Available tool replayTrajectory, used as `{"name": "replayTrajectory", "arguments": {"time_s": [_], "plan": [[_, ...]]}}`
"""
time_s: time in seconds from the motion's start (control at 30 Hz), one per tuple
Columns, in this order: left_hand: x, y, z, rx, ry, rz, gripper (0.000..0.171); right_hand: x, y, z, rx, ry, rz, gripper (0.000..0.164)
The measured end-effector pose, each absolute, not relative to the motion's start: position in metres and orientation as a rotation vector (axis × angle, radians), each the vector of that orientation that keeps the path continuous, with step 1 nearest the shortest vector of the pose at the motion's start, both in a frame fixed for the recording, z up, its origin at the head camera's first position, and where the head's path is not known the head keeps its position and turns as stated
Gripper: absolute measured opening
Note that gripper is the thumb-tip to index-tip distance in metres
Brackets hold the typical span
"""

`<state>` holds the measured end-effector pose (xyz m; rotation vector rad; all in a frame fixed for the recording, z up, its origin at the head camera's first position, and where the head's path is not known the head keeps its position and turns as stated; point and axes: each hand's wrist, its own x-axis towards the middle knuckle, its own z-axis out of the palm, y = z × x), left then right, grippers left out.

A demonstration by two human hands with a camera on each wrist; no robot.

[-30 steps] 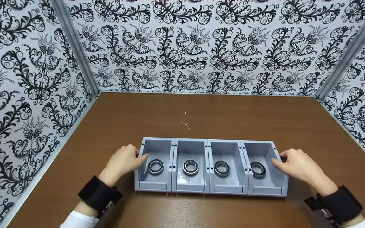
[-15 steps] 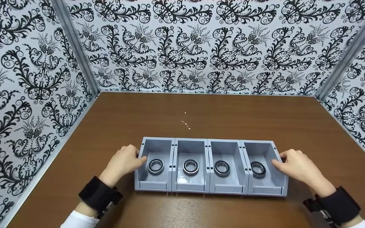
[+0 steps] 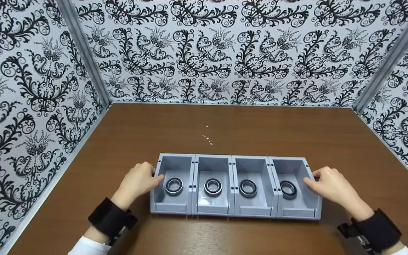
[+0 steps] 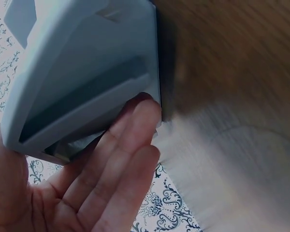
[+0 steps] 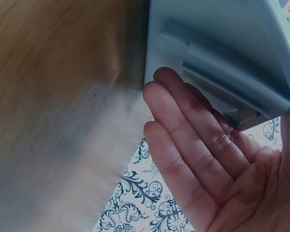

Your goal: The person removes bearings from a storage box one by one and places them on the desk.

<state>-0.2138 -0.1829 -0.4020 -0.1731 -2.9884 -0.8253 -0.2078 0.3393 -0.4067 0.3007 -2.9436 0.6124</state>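
Observation:
Several grey plastic storage bins stand joined in a row on the table, each with one ball bearing inside. My left hand grips the outer wall of the leftmost bin, thumb over the rim. In the left wrist view its fingers lie along that bin's ribbed side. At the opposite end, my right hand holds the rightmost bin the same way, its fingers under the side rib in the right wrist view. The leftmost bearing and the rightmost bearing lie flat near the hands.
The brown wooden table extends behind and in front of the bins. Small pale specks mark its surface behind the row. Patterned panels enclose the back and both sides, with grey corner posts.
The left thumb has shifted slightly back along the bin's rim. The right wrist has moved a little to the left. The bins and bearings stay in place.

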Motion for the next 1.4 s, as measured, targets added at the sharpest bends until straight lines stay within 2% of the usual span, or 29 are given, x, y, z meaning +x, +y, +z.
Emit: {"name": "replayTrajectory", "arguments": {"time_s": [0.3,0.67,1.4], "plan": [[-0.215,-0.183,-0.404,-0.154,-2.982,-0.830,0.050,-0.208,0.340,-0.407,0.307,-2.925,0.661,0.033],[-0.219,-0.184,-0.406,-0.168,-2.972,-0.852,0.051,-0.210,0.340,-0.408,0.285,-2.917,0.694,0.041],[-0.240,-0.180,-0.408,-0.149,-2.969,-0.856,0.054,-0.223,0.342,-0.412,0.227,-2.891,0.723,0.042]]}}
